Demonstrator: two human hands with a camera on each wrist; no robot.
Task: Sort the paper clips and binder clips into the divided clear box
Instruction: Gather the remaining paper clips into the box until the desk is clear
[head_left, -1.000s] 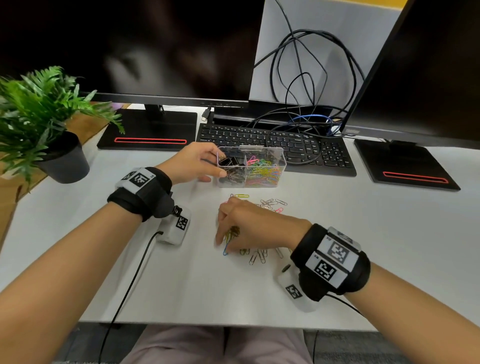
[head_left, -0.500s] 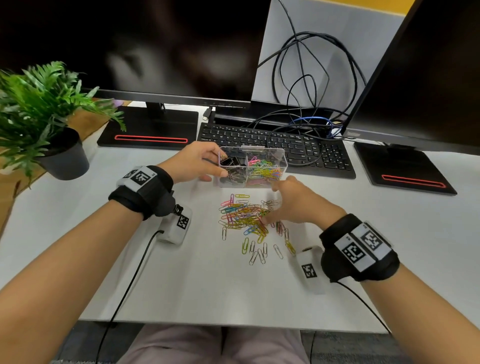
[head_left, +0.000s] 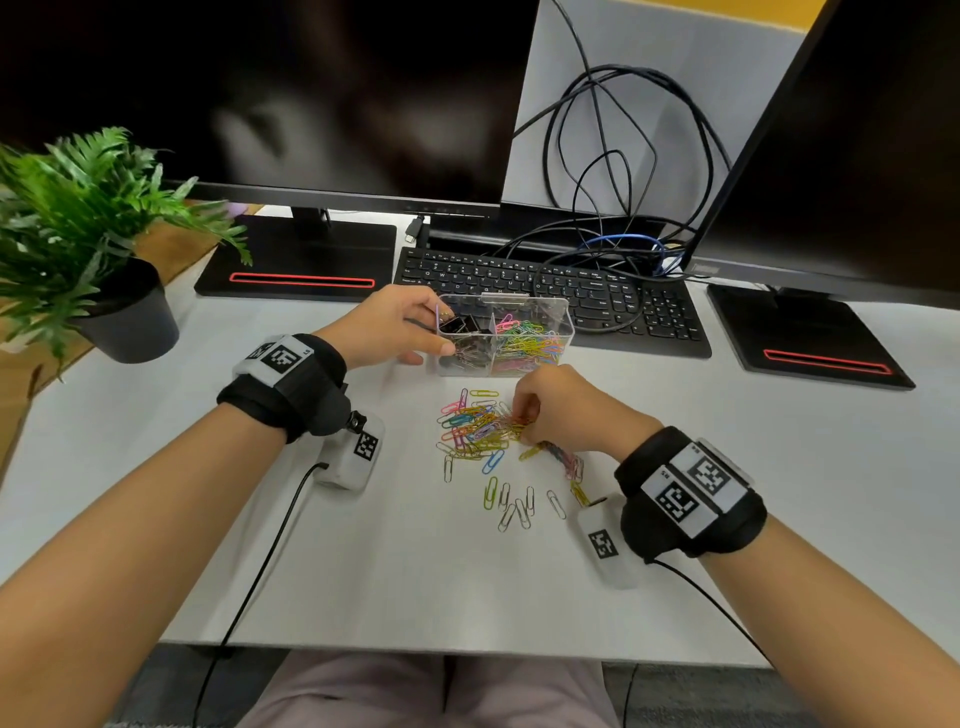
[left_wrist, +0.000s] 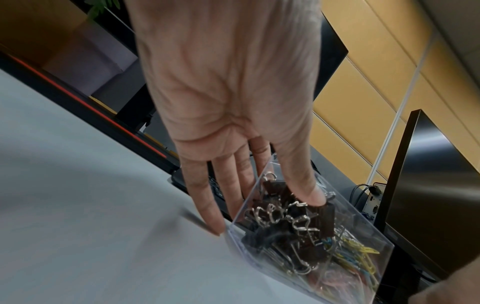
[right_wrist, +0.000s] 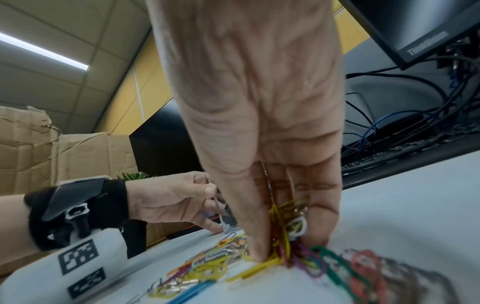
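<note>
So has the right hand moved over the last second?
Yes. The right hand went from the pile's left edge toward the box, and now pinches clips on the right.

"thinkvision", blurred, on the lower bezel of the right monitor (right_wrist: 426, 43); square coded markers on both wrist bands, nothing legible there.

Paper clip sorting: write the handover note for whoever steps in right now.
Left hand grips the left end of the clear box, thumb inside on the binder clips.
Right hand pinches a bunch from the loose paper clips on the desk.
Done: binder clips in the left compartment, many coloured clips in the right.
Left: box the pinched bunch, the pile and the strays nearer you.
</note>
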